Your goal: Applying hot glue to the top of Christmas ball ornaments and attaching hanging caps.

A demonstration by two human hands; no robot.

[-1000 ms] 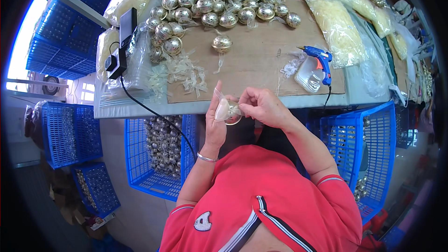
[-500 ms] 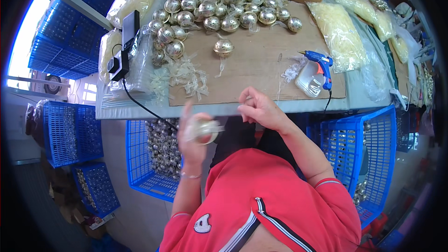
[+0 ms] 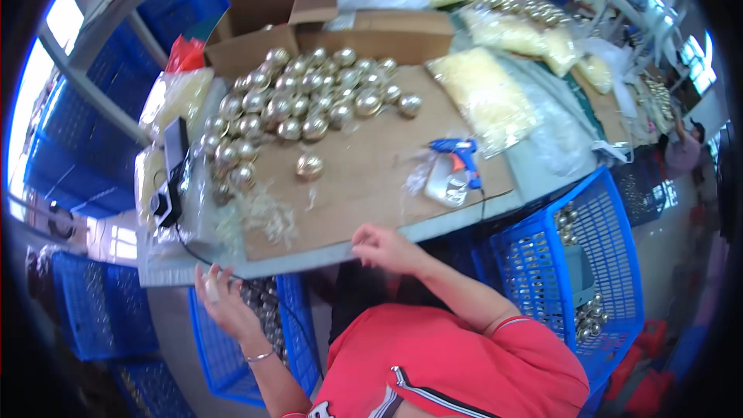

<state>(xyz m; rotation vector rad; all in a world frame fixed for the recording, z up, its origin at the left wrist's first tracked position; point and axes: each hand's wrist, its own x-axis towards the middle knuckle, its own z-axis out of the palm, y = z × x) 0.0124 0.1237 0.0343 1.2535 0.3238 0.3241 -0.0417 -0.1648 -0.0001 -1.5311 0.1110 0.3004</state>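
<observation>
My left hand [image 3: 221, 303] is open, its fingers spread over a blue basket [image 3: 203, 356] that holds several gold ball ornaments. Something pale shows at its fingers, too blurred to name. By the table's front edge, my right hand [image 3: 387, 249] has its fingers curled together; anything between them is hidden. On the cardboard sheet [image 3: 364, 193] one gold ball ornament [image 3: 309, 166] lies apart from a large heap of them [image 3: 290, 97]. Sheer ribbon loops [image 3: 269, 218] are bunched at the sheet's left. A blue glue gun [image 3: 461, 153] rests on a clear plastic tub [image 3: 446, 186] at the right.
Behind the heap stands an open cardboard box [image 3: 379, 31]. A bag of pale ribbons [image 3: 487, 101] lies at the right, and a black power strip [image 3: 166, 201] at the left. Another blue basket [image 3: 576, 279] holds ornaments at the right. Other people [image 3: 683, 151] are in the background.
The ornament that was in my left hand is out of it, and that hand has moved left and opened. My right hand stays curled near the table edge. The view has shifted and tilted.
</observation>
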